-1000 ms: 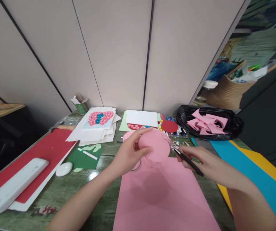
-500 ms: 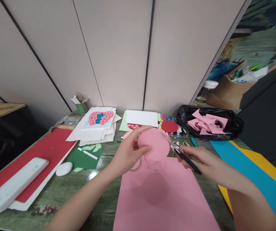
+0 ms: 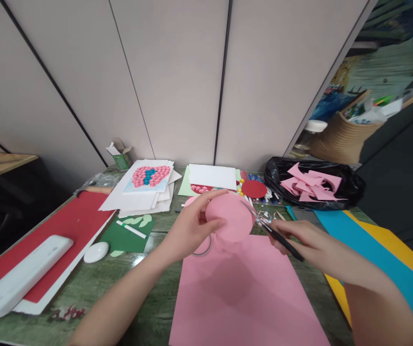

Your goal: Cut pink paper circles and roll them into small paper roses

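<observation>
My left hand (image 3: 195, 223) pinches a round pink paper circle (image 3: 233, 218) between thumb and fingers, lifted above the table. In my right hand (image 3: 293, 238) is a pair of scissors (image 3: 278, 238) with black handles; their blades lie across the circle's right edge. Below spreads a large pink paper sheet (image 3: 242, 298), with the circle's shadow on it. A grey ring (image 3: 202, 247) shows beside my left wrist, over pink paper. My left fingertips are partly hidden behind the circle.
A black bag (image 3: 350, 187) holds pink paper scraps (image 3: 310, 185) at the back right. Blue paper (image 3: 375, 259) and yellow paper (image 3: 397, 240) lie right. At left are a white machine (image 3: 26, 278), red paper (image 3: 84, 221), green paper (image 3: 130, 242) and a pink-and-blue picture (image 3: 151, 178).
The scissors and my right hand have shifted slightly to the right, and the blades look a little more apart. The pink circle has barely moved in my left hand.
</observation>
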The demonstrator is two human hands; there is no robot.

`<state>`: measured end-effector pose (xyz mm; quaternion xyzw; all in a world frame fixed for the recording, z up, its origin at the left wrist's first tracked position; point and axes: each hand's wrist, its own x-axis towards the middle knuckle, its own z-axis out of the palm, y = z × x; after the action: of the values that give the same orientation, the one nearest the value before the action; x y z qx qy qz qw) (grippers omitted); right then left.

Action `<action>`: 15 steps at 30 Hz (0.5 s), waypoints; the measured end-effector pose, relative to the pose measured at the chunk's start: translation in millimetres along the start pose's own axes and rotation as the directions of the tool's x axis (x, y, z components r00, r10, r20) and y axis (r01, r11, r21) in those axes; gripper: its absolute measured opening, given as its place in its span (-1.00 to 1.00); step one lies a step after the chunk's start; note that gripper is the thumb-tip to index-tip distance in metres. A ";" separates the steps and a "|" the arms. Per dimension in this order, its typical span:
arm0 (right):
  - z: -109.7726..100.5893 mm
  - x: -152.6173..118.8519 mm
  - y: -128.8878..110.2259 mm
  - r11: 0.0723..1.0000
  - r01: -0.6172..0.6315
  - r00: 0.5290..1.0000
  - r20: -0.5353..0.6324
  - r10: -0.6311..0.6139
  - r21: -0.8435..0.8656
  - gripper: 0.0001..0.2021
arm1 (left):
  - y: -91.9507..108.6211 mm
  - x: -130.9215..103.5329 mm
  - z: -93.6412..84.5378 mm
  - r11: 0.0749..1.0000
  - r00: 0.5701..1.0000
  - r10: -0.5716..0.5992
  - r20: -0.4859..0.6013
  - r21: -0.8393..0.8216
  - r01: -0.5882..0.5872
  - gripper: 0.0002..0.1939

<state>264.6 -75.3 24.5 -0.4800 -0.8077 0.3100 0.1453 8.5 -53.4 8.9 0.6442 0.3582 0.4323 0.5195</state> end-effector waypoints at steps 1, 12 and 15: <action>-0.2 -0.1 0.3 1.000 -0.001 1.000 0.006 0.001 0.000 -0.78 | 0.5 -0.1 -0.4 1.000 1.000 0.000 0.004 0.006 0.000 -0.50; -1.6 0.4 -1.6 1.000 -0.003 1.000 -0.001 0.003 -0.022 -0.80 | -1.1 0.4 -0.2 1.000 0.999 -0.029 -0.021 -0.010 0.028 -0.48; -1.7 1.4 -0.2 1.000 -0.015 1.000 -0.017 0.015 -0.001 -0.80 | -5.0 1.0 1.0 0.999 0.999 -0.020 -0.033 -0.034 0.019 -0.48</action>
<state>264.7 -73.6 25.8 -0.4889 -0.8029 0.3066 0.1496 9.7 -51.9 4.1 0.6245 0.3656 0.4438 0.5285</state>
